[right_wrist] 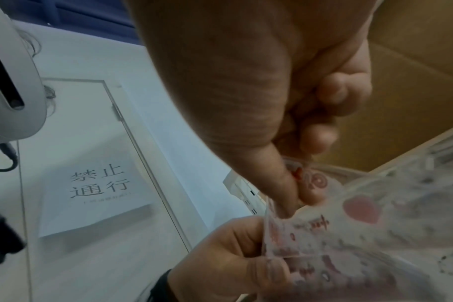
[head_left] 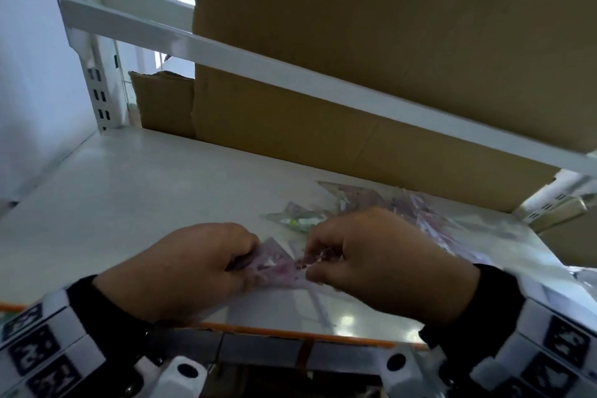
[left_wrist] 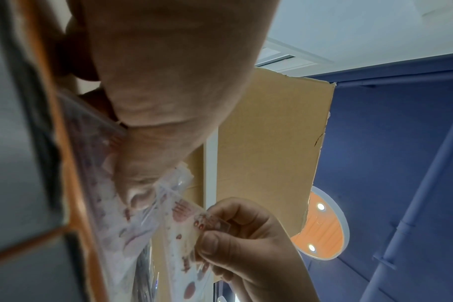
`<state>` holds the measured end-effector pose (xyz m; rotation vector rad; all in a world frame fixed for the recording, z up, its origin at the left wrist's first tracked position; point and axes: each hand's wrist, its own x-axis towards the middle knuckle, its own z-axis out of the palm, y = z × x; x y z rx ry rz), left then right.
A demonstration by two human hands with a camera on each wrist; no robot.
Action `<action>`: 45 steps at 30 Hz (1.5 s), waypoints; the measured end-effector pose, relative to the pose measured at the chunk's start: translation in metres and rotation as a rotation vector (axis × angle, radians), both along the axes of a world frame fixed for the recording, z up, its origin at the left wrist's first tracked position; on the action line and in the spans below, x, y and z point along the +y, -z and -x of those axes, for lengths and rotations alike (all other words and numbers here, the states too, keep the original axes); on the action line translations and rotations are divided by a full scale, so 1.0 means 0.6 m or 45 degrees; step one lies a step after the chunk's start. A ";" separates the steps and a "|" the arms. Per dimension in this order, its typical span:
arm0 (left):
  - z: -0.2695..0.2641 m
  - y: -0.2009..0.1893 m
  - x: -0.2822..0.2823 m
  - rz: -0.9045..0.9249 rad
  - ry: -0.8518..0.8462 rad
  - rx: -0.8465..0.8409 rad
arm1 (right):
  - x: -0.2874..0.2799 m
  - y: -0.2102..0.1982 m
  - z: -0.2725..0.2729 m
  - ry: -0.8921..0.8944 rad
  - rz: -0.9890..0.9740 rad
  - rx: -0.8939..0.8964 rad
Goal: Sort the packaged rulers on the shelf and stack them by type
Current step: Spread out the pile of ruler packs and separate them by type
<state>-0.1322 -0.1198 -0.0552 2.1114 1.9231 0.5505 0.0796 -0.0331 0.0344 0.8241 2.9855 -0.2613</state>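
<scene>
A packaged ruler, pink and purple print in a clear sleeve, is held between both hands just above the front of the white shelf. My left hand grips its left end, thumb on top. My right hand pinches its right end between thumb and forefinger. The left wrist view shows the sleeve under my left thumb, with the right hand pinching its corner. In the right wrist view the right fingertips pinch the package while the left hand holds its edge.
A loose pile of packaged rulers lies on the shelf's right side, with a clear triangular one nearer the middle. A large cardboard box stands at the back behind a white crossbar. The shelf front has an orange edge.
</scene>
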 end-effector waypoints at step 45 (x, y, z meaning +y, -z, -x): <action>-0.132 -0.019 0.040 0.027 0.170 0.381 | 0.063 0.076 -0.097 -0.238 -0.073 -0.205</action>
